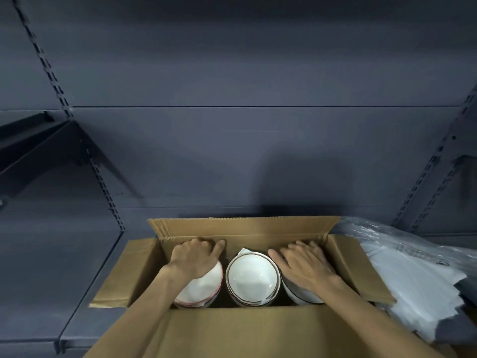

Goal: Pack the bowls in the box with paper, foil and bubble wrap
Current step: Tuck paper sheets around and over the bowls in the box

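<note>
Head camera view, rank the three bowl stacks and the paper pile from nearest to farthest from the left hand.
1. Left bowl stack, under the left hand.
2. Middle bowl stack, beside it.
3. Right bowl stack, under the right hand.
4. Paper pile, outside the box, far right.

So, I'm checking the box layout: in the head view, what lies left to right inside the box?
Left hand on the left bowl stack → middle bowl stack → right hand on the right bowl stack.

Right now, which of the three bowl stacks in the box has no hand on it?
The middle stack. The left hand rests on the left stack and the right hand lies on the right stack, leaving only the middle one uncovered.
</note>
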